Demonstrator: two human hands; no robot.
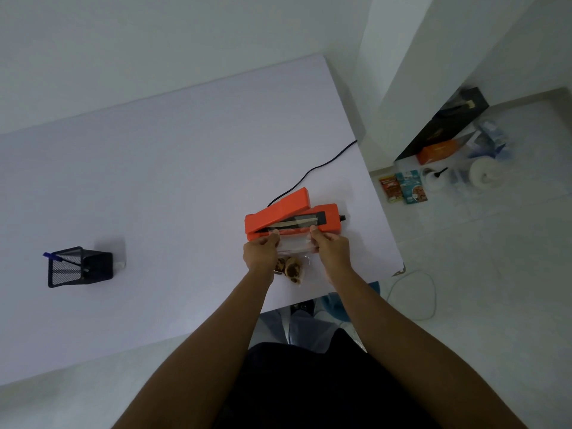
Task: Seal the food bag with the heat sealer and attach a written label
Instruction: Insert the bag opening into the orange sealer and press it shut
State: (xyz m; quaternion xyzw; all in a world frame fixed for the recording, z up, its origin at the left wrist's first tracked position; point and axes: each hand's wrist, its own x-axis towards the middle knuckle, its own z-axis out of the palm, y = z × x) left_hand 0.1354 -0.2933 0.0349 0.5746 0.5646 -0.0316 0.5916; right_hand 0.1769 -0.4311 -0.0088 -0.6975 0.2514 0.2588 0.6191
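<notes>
Bag (295,247) mouth on open heat sealer (291,216), pinched between left grip (261,250) and right grip (329,247).

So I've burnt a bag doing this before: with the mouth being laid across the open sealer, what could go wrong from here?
1. Both hands, left and right, pinch the clear bag right at the orange sealer; fingertips could get caught when its raised arm comes down.
2. Any slack or wrinkle across the strip may leave a leaky seam.
3. The food sits close to the sealer; it could crowd the seal.

Glossy orange plastic heat sealer (291,216); clear, shiny plastic food bag (295,249).
</notes>
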